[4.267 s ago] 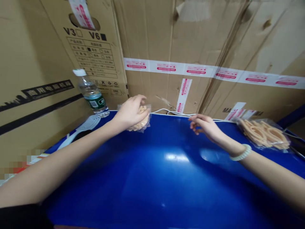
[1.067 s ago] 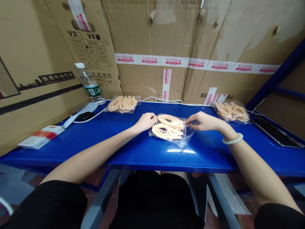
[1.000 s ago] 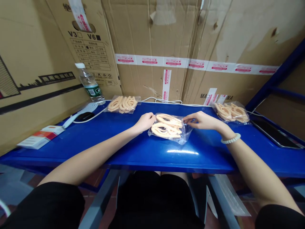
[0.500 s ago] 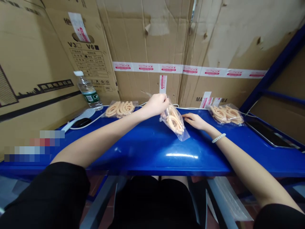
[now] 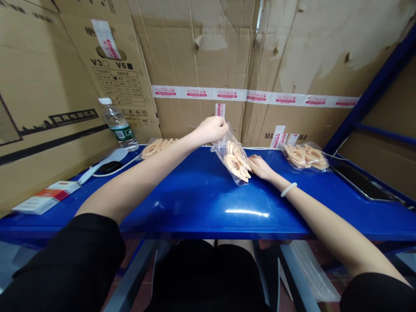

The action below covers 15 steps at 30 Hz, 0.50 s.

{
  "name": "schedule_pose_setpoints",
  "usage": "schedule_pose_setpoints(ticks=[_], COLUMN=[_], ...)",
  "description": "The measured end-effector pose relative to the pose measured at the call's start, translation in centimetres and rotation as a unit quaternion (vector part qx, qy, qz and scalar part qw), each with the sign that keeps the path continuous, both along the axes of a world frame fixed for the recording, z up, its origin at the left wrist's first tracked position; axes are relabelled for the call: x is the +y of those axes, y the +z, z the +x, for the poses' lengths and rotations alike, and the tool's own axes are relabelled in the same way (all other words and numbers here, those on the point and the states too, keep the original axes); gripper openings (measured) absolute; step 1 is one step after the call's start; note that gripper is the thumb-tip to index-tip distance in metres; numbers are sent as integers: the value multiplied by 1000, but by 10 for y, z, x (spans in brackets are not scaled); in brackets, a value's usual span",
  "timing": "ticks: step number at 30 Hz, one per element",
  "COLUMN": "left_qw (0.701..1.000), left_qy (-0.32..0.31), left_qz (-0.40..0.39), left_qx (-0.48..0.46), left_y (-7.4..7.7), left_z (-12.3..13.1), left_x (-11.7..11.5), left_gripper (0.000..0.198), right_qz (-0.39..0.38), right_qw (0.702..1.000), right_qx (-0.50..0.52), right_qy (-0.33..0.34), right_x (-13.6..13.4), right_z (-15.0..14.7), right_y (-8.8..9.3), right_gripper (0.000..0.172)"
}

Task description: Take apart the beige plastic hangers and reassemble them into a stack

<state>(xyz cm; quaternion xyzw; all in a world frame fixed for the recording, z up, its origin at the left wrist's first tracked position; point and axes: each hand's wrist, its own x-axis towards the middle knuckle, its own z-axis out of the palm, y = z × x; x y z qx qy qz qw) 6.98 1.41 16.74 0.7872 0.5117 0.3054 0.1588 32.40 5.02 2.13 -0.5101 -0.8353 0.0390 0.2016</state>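
Pinches the top edge of a clear bag [image 5: 234,161] with the left hand [image 5: 212,129], fingertips pressed together on the plastic, arm stretched forward over the blue table [image 5: 201,195]. Holds the bag lifted at its top and tilted, hanging down and to the right near the middle of the table's back half, with a bundle of beige loop-shaped pieces inside; cannot tell whether its bottom corner touches the table or hangs just above it. Rests the right hand [image 5: 260,167] low on the table just beside the lower end of the bag, fingers loosely extended toward it and touching the plastic, closed on nothing. Wears a pale bead bracelet [image 5: 288,189] on the right wrist. Shows 2 more bags of the same beige pieces lying flat on the table: a back-left bag [image 5: 156,146], partly hidden behind the left forearm, and a back-right bag [image 5: 305,156], well apart from both hands. Shows also a water bottle [image 5: 117,125] upright at the far left against the cardboard boxes [image 5: 201,52], a white corded device [image 5: 100,164] just in front of it, a red and white box [image 5: 42,200] at the left end, and a dark flat tray [image 5: 360,182] at the right end.
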Motion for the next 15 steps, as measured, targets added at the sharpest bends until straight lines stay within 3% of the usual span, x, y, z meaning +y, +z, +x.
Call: schedule_pose_setpoints(ticks=[6,13,15], left_qw=[998,997,997], left_qy=[-14,-63,-44], left_qz=[59,31,37], left_qx=[31,-26,-58], left_y=[5,10,12], left_z=[10,14,12], left_x=[2,4,3], left_gripper=[23,19,17], right_qz=[-7,-8,-9], right_qw=[999,998,998], right_qx=[5,-9,-13], right_qy=[-33,-60,-65], right_x=[-3,-3,-3], right_z=[-2,-5,-6], right_y=[0,-2,-3], right_gripper=[54,47,45])
